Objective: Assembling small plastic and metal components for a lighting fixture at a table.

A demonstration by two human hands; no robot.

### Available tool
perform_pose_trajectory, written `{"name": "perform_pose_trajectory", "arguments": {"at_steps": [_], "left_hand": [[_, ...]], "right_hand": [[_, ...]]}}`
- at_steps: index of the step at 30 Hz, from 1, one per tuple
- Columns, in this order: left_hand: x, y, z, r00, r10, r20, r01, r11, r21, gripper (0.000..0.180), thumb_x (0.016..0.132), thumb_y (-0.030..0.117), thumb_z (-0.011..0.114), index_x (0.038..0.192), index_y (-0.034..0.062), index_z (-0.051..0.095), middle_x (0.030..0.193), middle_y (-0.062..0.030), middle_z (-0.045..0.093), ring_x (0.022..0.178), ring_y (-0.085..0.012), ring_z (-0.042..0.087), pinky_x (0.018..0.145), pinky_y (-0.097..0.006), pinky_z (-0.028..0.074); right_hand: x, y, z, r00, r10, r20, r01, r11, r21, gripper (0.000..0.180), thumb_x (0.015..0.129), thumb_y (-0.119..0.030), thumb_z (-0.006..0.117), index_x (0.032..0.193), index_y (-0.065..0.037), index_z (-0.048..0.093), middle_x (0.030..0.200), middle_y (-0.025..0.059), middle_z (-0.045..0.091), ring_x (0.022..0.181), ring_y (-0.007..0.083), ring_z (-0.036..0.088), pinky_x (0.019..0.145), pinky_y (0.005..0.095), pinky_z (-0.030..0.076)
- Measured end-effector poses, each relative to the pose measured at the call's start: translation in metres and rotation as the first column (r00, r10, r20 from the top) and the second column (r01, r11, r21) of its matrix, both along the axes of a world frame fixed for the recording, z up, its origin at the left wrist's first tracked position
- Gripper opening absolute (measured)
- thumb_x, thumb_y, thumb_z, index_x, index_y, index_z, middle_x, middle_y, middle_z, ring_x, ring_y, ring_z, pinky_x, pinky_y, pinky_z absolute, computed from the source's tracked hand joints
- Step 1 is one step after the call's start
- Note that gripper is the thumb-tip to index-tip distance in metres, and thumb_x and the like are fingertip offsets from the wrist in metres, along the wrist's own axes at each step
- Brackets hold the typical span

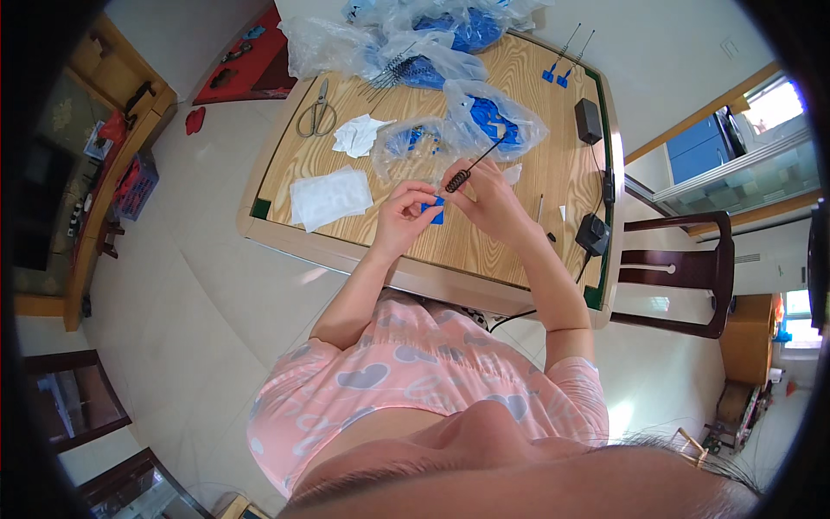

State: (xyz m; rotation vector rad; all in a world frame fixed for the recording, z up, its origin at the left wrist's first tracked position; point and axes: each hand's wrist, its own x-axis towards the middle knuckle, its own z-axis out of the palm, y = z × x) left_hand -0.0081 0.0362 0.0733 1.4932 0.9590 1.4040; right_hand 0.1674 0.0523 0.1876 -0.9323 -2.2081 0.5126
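Close together over the near part of the table are my two hands. My left hand [400,220] is closed, thumb and fingers pinching a small blue plastic piece [437,214]. In my right hand [487,200] is a black coiled wire [458,180], its straight end pointing up and to the right. The fingers partly hide where wire and blue piece meet, so I cannot tell whether they are joined. Just beyond lie a clear bag of small parts [406,145] and a clear bag of blue pieces [512,111].
Scissors [317,118], crumpled tissue [358,135] and white sheets [331,197] lie on the left. Black coiled wires [393,76] rest by several bags at the back. Two blue pieces with wires [555,78] stand far right, near black power adapters [592,233]. A chair [683,270] stands right.
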Motion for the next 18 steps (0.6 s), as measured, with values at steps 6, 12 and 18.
{"name": "perform_pose_trajectory", "arguments": {"at_steps": [6,12,18], "left_hand": [[0.0,-0.001,0.003,1.0,-0.005,0.005,0.005,1.0,-0.013,0.015,0.076,-0.003,0.074,0.088,0.0044,0.07,0.108,-0.0025,0.062,0.07,-0.0008,0.05,0.061,-0.015,0.042],[0.002,-0.001,0.004,1.0,0.004,0.009,-0.004,1.0,0.012,0.013,0.076,0.0,0.075,0.086,0.0056,0.069,0.106,-0.0012,0.061,0.063,-0.0005,0.046,0.057,-0.015,0.039],[0.001,-0.001,-0.001,1.0,-0.001,0.003,0.001,1.0,0.004,0.016,0.075,-0.003,0.074,0.088,0.0052,0.069,0.108,-0.0023,0.062,0.069,-0.0008,0.049,0.061,-0.015,0.042]], "right_hand": [[0.004,-0.003,0.009,1.0,-0.007,0.004,0.007,0.999,-0.038,0.014,0.082,-0.01,0.07,0.091,-0.007,0.06,0.085,0.0069,0.061,0.083,0.0258,0.06,0.082,0.0353,0.041],[0.004,-0.008,0.011,0.999,-0.026,0.035,0.025,0.999,0.028,0.013,0.082,-0.01,0.069,0.091,-0.006,0.06,0.086,0.0083,0.06,0.087,0.0289,0.058,0.082,0.0366,0.041],[0.004,-0.013,0.022,0.998,-0.043,0.051,0.04,0.998,0.057,0.014,0.081,-0.01,0.069,0.092,-0.007,0.06,0.087,0.0091,0.059,0.088,0.0309,0.057,0.082,0.0377,0.041]]}}
